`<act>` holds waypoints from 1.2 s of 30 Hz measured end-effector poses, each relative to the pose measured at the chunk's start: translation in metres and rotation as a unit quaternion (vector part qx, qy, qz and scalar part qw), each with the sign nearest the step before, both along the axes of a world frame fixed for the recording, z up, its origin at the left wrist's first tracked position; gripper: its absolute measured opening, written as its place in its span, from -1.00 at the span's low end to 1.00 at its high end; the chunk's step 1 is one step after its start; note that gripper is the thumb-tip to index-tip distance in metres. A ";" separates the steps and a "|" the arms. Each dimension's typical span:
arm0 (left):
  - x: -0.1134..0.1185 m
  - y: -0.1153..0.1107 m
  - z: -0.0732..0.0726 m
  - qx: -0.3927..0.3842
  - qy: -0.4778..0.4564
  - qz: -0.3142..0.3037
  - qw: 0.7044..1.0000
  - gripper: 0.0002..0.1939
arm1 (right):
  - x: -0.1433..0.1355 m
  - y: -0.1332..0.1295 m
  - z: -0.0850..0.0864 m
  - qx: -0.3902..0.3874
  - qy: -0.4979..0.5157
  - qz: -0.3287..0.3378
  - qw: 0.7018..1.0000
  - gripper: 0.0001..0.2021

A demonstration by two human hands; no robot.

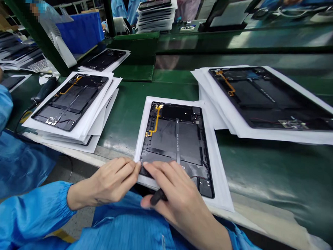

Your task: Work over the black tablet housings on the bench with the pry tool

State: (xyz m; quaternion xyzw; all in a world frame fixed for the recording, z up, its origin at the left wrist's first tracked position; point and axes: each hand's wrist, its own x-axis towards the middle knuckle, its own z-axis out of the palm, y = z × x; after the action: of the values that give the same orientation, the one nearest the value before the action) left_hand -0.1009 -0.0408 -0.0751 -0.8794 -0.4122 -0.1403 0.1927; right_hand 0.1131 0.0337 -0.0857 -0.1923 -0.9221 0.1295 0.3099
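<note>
An opened tablet housing (166, 143) lies on a white sheet (219, 178) at the bench's front edge. Inside it show a yellow flex cable (157, 121), dark battery panels and a black speaker box (204, 186) at the near right corner. My left hand (112, 181) is closed, its fingertips pinched together at the near left corner of the housing; what they grip is hidden. My right hand (177, 194) reaches over the near edge, index fingertip on the housing close to the left fingers. A black tool handle (158, 197) is held under that hand, beside the thumb; its tip is hidden.
Stacked tablet housings with white sheets stand left (71, 99) and right (271, 96). A black-handled tool (46, 89) lies beyond the left stack. A co-worker's blue sleeve (2, 104) is at far left. A blue bin (79, 30) and green post (38, 33) stand behind.
</note>
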 end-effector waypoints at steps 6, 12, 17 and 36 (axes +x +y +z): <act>-0.010 0.008 -0.007 -0.079 -0.089 0.010 0.993 -0.69 | 0.009 0.015 0.026 0.071 -0.066 -0.040 0.995 -0.59; -0.019 0.026 -0.014 -0.242 -0.200 0.027 0.949 -0.23 | 0.012 0.019 0.024 0.073 -0.144 0.017 0.987 -0.54; -0.013 0.032 -0.018 -0.247 -0.236 0.001 0.940 -0.30 | 0.012 0.014 0.012 0.077 -0.139 0.041 0.986 -0.54; -0.006 0.032 -0.033 -0.190 -0.237 0.001 0.953 -0.39 | 0.013 0.007 -0.005 0.054 -0.140 -0.011 0.989 -0.49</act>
State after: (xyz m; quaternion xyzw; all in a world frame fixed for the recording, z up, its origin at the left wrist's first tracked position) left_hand -0.1071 -0.0088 -0.1082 -0.8407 -0.4661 -0.2633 -0.0811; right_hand 0.1260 0.0408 -0.0908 -0.2020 -0.9597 0.0479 0.1893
